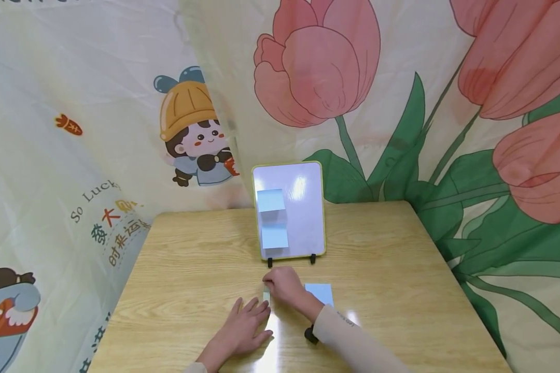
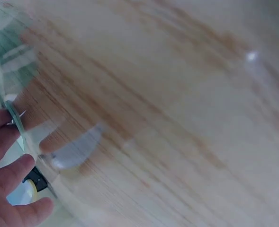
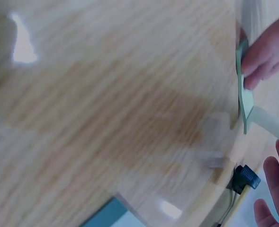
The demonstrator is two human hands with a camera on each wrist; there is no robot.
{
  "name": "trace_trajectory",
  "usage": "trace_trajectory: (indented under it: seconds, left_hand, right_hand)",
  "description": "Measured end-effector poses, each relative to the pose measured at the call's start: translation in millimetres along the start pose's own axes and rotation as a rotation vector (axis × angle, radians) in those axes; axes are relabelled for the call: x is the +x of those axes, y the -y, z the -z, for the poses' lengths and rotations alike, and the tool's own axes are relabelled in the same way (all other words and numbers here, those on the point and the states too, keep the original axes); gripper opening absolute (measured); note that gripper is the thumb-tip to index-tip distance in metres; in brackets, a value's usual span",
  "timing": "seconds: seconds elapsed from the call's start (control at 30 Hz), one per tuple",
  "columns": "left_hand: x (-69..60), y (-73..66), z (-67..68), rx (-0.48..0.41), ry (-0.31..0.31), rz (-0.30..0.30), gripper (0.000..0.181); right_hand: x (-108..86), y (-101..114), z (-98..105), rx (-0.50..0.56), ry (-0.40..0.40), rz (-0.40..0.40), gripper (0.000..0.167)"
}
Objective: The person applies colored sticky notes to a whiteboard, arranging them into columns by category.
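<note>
Small pale-green sticky strips lie on the table below the whiteboard. Beside them my left hand rests palm down with its fingers spread, fingertips at the strips' near end. My right hand is at the far end, thumb and finger pinched together. In the right wrist view, the left hand's fingers press on the bent green pad, while the right hand pinches the end of a pale strip extending from it. The left wrist view shows the pad edge-on near fingertips.
A whiteboard on black feet stands at the table's back, carrying two blue notes one above the other. A blue pad lies right of my right hand. A black object is beside the right sleeve. Printed cloth hangs behind.
</note>
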State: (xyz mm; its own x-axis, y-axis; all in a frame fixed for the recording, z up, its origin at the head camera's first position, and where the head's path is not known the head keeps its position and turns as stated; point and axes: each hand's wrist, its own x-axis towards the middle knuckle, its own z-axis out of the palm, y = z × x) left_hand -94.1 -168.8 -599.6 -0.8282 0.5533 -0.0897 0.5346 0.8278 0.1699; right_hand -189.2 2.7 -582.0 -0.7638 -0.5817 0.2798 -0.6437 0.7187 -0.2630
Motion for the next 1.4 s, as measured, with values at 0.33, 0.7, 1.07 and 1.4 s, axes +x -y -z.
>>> trace_trajectory:
  seconds: [0.33,0.7,1.07,1.4]
  left_hand:
    - [2.9,-2.0,2.9,-0.002,0.038,0.015,0.062]
    - [2.8,-4.2,3.5,0.005,0.025,0.016,0.061]
    - [4.1,-3.5,2.2,-0.018,0.002,0.042,0.055]
    - [6.4,-8.1,3.3,-0.039,0.004,0.058,0.05]
  right_hand:
    - [4.1,-11.8,4.0,0.032,-0.053,-0.057,0.013]
    - [1.7,-22.8,15.2,0.186,-0.152,-0.144,0.016]
    - [-9.9,-53.3,44.8,0.203,-0.113,-0.077,0.014]
    - [-15.3,-72.3,60.4,0.168,-0.106,-0.077,0.015]
